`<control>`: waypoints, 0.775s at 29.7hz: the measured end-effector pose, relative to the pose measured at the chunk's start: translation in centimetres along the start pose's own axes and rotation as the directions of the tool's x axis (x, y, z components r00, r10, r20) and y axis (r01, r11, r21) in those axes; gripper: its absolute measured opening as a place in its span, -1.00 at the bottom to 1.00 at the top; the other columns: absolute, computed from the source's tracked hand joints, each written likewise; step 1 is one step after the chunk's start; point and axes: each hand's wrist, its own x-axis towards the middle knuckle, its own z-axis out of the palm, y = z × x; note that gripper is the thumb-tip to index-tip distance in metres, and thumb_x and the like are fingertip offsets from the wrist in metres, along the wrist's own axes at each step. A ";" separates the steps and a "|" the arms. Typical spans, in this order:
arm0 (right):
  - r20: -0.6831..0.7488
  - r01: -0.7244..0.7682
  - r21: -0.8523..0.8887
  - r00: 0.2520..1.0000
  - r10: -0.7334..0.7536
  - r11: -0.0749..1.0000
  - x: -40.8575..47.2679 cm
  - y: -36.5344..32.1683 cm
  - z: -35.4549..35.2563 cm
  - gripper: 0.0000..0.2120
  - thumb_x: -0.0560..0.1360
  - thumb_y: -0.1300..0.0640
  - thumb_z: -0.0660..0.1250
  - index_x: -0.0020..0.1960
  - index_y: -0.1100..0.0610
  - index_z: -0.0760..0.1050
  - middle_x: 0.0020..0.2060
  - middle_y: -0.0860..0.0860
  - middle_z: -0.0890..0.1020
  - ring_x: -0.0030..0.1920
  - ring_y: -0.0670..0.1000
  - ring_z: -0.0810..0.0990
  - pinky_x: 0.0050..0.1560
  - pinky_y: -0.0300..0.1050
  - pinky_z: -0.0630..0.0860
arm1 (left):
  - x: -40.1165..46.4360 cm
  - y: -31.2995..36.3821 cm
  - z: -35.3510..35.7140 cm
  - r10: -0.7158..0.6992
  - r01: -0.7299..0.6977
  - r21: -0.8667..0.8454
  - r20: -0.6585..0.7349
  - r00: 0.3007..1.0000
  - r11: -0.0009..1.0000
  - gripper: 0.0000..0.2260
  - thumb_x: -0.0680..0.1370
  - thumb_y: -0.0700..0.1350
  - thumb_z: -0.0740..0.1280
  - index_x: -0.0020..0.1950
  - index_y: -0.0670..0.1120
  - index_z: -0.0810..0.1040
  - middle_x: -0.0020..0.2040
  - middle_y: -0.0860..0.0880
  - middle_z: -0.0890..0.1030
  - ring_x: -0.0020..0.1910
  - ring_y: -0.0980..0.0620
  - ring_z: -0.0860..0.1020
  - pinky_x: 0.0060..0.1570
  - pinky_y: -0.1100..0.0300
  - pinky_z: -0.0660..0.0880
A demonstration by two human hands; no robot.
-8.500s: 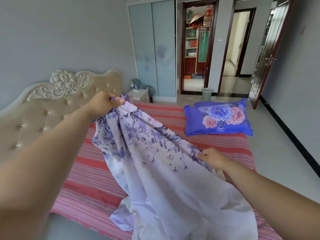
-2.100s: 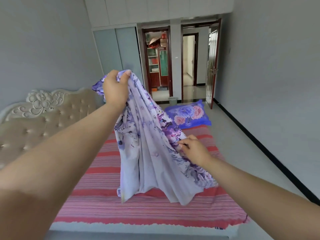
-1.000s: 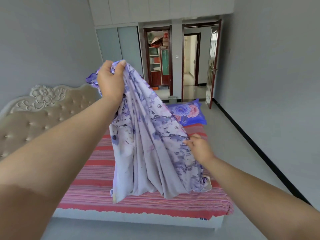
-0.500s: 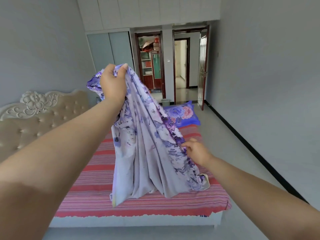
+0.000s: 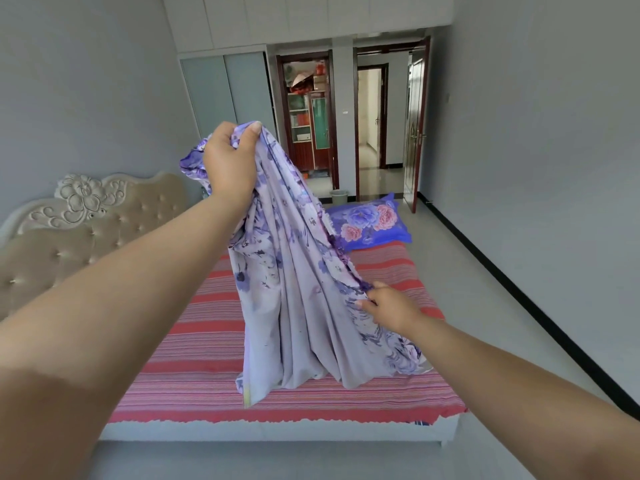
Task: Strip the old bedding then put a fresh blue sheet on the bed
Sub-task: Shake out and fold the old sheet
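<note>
Since half a second ago the viewpoint has tilted slightly; both hands hold much the same pose, cloth hanging a bit fuller.

Far left: cream tufted headboard with carved flower (image 5: 86, 209), untouched. Left hand (image 5: 230, 161) raised high, fingers and thumb curled tight round a bunched corner of the pale lilac floral cotton sheet (image 5: 298, 299). Sheet drapes from that fist down to the red-and-pink striped mattress cover (image 5: 194, 358), its lower folds resting on the cover near the foot edge. Right hand (image 5: 389, 306) lower down, thumb and fingers pinching the sheet's darker purple edge, hem taut between the two hands. Beyond it, blue pillow with pink and blue flowers (image 5: 369, 221) lies at the far corner of the bed. Small pale bin (image 5: 338, 195) by the doorway.

No plain blue sheet in view; can't tell whether this floral cloth is the old bedding or the fresh one.

Risks: the right hand's pinch is light, so the edge may slip if tugged. Trailing folds may snag on the bed edge or drag onto the floor if swung wide.
</note>
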 end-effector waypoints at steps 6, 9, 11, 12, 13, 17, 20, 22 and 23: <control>-0.060 -0.111 0.148 0.991 0.121 0.983 0.2 -0.4 0.9 -0.58 0.60 0.05 0.23 -0.38 0.12 0.20 -0.30 -0.03 0.35 -0.22 0.10 0.66 -0.43 -0.16 0.30 | 0.5 -0.3 -1.3 -0.012 0.012 0.023 -0.023 1.000 1.000 -0.62 0.52 0.04 0.33 -0.29 0.01 0.14 -0.32 -0.01 0.18 -0.30 0.06 0.15 -0.31 0.17 0.12; -0.062 -0.132 0.184 0.988 0.145 0.974 0.0 0.0 0.8 -0.60 0.60 0.03 0.22 -0.37 0.11 0.23 -0.31 0.04 0.45 -0.28 0.09 0.66 -0.41 -0.18 0.35 | 0.8 -0.8 -2.3 -0.031 0.034 0.044 -0.070 0.997 0.998 -0.64 0.52 0.04 0.33 -0.28 -0.02 0.19 -0.31 -0.04 0.19 -0.32 0.07 0.14 -0.33 0.18 0.11; -0.107 -0.144 0.146 0.981 0.160 0.979 -0.1 0.5 -0.1 -0.63 0.62 0.03 0.17 -0.33 0.10 0.26 -0.25 0.15 0.55 -0.20 0.15 0.66 -0.27 -0.12 0.42 | 1.0 -1.4 -3.0 -0.043 0.049 0.067 -0.091 0.995 0.997 -0.65 0.52 0.05 0.32 -0.28 -0.03 0.19 -0.30 -0.05 0.18 -0.33 0.06 0.13 -0.35 0.17 0.10; -0.146 -0.149 0.110 0.975 0.165 0.983 -0.2 0.8 -0.7 -0.68 0.63 0.04 0.14 -0.28 0.11 0.31 -0.18 0.22 0.58 -0.13 0.19 0.63 -0.18 -0.09 0.43 | 1.1 -1.7 -3.4 -0.054 0.062 0.083 -0.099 0.994 0.995 -0.62 0.53 0.04 0.32 -0.30 -0.01 0.15 -0.33 -0.02 0.16 -0.35 0.07 0.10 -0.38 0.19 0.08; -0.196 -0.158 0.085 0.965 0.172 0.984 -0.2 1.1 -1.6 -0.72 0.64 0.06 0.11 -0.18 0.16 0.38 -0.11 0.28 0.60 -0.07 0.22 0.61 -0.12 -0.07 0.43 | 1.1 -1.9 -3.7 -0.066 0.077 0.099 -0.110 0.992 0.992 -0.59 0.54 0.03 0.32 -0.31 0.00 0.10 -0.35 0.02 0.13 -0.37 0.08 0.08 -0.41 0.21 0.05; -0.463 -0.212 0.131 0.851 0.249 0.968 -1.2 1.4 -6.8 -0.71 0.65 0.08 0.02 0.10 0.25 0.42 0.02 0.25 0.57 0.00 0.24 0.55 -0.14 -0.06 0.36 | 1.4 -2.2 -4.7 -0.125 0.148 0.195 -0.123 0.984 0.970 -0.55 0.55 0.04 0.31 -0.32 -0.01 0.07 -0.37 0.02 0.12 -0.39 0.06 0.06 -0.44 0.17 0.02; -0.707 -0.258 0.107 0.659 0.256 0.960 -2.4 0.7 -12.7 -0.67 0.64 0.07 0.01 0.05 0.27 0.45 0.01 0.27 0.57 0.02 0.28 0.53 -0.07 0.03 0.41 | 1.6 -2.7 -4.6 -0.150 0.156 0.258 -0.046 0.988 0.954 -0.54 0.55 0.06 0.30 -0.35 -0.04 0.08 -0.40 -0.02 0.14 -0.36 -0.02 0.12 -0.37 0.10 0.02; -0.820 -0.243 0.150 0.511 0.257 0.958 -3.2 0.1 -16.9 -0.65 0.61 0.09 0.02 -0.03 0.32 0.46 -0.07 0.33 0.57 -0.01 0.28 0.51 -0.16 0.01 0.34 | 1.1 -1.8 -3.6 -0.160 0.147 0.278 0.024 0.987 0.949 -0.56 0.56 0.03 0.30 -0.38 -0.07 0.16 -0.42 -0.05 0.20 -0.31 -0.06 0.21 -0.36 0.09 0.07; -0.858 -0.221 0.190 0.437 0.271 0.957 -3.6 -0.2 -19.0 -0.61 0.59 0.06 0.01 -0.06 0.34 0.47 -0.11 0.34 0.56 -0.04 0.28 0.50 -0.20 -0.01 0.28 | 0.8 -1.2 -3.1 -0.186 0.155 0.299 0.078 0.979 0.942 -0.60 0.57 0.03 0.30 -0.37 -0.10 0.26 -0.41 -0.07 0.29 -0.28 -0.07 0.29 -0.36 0.10 0.14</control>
